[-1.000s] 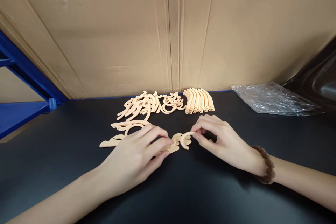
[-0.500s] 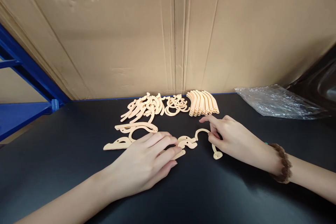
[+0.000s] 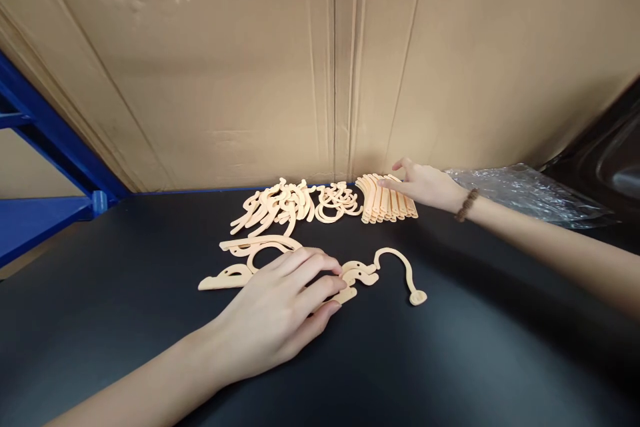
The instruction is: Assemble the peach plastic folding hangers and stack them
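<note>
My left hand (image 3: 285,307) lies over some cream plastic pieces, its fingers a little apart; its fingertips touch the curved pieces (image 3: 359,272), and what is under the palm is hidden. To the right of them a cream hook (image 3: 403,260) with a round end lies loose on the black table (image 3: 480,360). My right hand (image 3: 420,183) is at the neat stack of curved arms (image 3: 383,203), thumb and forefinger apart over its right part. Left of my left hand are a flat cream piece (image 3: 225,279) and a long curved arm (image 3: 260,240).
A heap of cream arms (image 3: 280,203) and a small pile of hooks (image 3: 337,200) lie along the back edge. Clear plastic bags (image 3: 525,193) lie at the back right. Behind stands a cardboard wall (image 3: 225,67), with a blue metal frame (image 3: 65,140) at the left.
My right hand has left the hook and moved back to the stack of curved arms. The hook now lies free on the table. My left hand has stayed nearly in place.
</note>
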Demonstrator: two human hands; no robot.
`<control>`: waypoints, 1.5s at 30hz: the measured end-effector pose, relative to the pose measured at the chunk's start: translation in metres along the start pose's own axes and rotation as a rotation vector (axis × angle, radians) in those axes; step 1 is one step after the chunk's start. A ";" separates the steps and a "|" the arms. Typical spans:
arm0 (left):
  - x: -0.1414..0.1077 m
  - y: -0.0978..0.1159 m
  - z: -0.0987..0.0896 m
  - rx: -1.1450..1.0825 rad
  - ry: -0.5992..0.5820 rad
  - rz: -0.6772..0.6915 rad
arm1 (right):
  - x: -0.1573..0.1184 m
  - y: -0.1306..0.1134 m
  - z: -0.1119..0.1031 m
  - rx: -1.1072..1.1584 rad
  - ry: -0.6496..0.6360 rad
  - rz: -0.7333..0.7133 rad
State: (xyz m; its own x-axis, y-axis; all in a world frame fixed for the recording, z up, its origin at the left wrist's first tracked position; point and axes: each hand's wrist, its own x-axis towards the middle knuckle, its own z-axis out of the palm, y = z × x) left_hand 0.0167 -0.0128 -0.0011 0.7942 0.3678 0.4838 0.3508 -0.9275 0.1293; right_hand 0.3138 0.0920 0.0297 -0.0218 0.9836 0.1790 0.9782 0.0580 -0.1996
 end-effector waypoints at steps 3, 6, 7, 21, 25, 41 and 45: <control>-0.001 0.000 0.001 0.004 0.012 0.001 | 0.013 0.000 0.004 -0.029 -0.034 0.039; -0.002 0.000 0.001 -0.015 0.008 -0.006 | 0.017 0.001 0.004 -0.045 -0.079 0.053; -0.002 0.000 0.001 -0.021 0.007 -0.010 | 0.017 0.002 0.003 -0.048 -0.095 0.059; -0.004 -0.004 0.003 -0.023 -0.026 -0.049 | 0.020 0.009 0.002 -0.081 -0.175 0.079; -0.004 -0.004 0.002 -0.028 -0.031 -0.050 | 0.019 0.004 0.005 -0.060 -0.147 0.082; -0.005 -0.004 0.003 -0.014 -0.021 -0.055 | -0.003 -0.020 -0.033 0.235 0.038 -0.256; -0.005 -0.004 0.003 -0.003 -0.006 -0.050 | -0.032 -0.042 -0.041 0.173 0.053 -0.437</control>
State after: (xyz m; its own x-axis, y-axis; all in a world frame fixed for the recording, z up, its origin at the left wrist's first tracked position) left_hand 0.0130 -0.0110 -0.0065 0.7788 0.4138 0.4715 0.3884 -0.9083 0.1556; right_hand 0.2815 0.0506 0.0718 -0.4088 0.8509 0.3299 0.8309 0.4965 -0.2510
